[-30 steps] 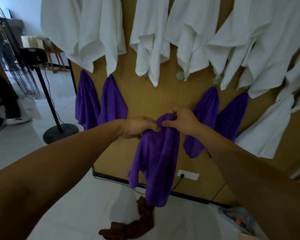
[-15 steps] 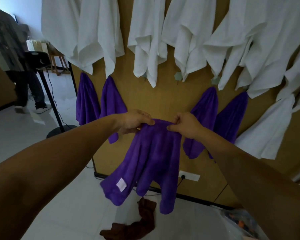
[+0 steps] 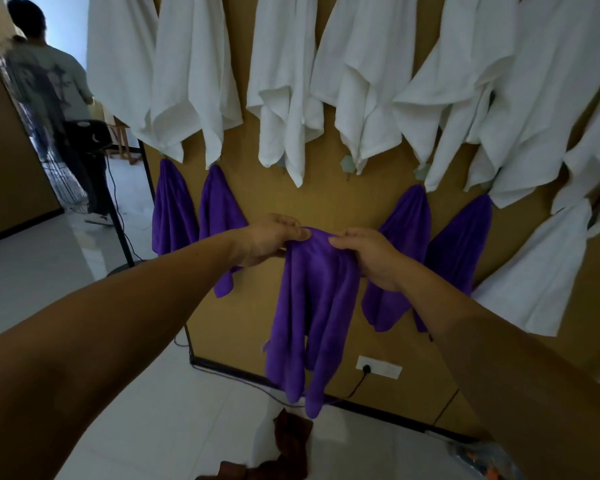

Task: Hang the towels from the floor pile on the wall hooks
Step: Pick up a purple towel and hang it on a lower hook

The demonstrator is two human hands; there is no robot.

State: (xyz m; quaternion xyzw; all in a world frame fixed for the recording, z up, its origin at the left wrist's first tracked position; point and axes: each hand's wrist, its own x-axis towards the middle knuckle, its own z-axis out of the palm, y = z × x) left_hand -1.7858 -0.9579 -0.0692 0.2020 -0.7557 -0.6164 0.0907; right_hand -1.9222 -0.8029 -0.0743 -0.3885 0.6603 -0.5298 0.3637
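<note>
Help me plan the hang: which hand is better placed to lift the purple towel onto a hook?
Probably right: the right hand pinches the purple towel beneath the bare hook; the left hand sits farther aside.

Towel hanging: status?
Done: white towels hang along the top; four purple towels hang below. In hand: left hand and right hand pinch a fifth purple towel by its top edge, below a bare hook. Left: hang it, then the brown cloth on the floor.

Person's limbs, four entries.
Left hand (image 3: 271,240): bare, thumb and knuckles in view.
Left forearm (image 3: 118,323): bare along its whole visible length.
Right hand (image 3: 371,258): bare, back of hand in view.
Right forearm (image 3: 499,358): bare likewise.
</note>
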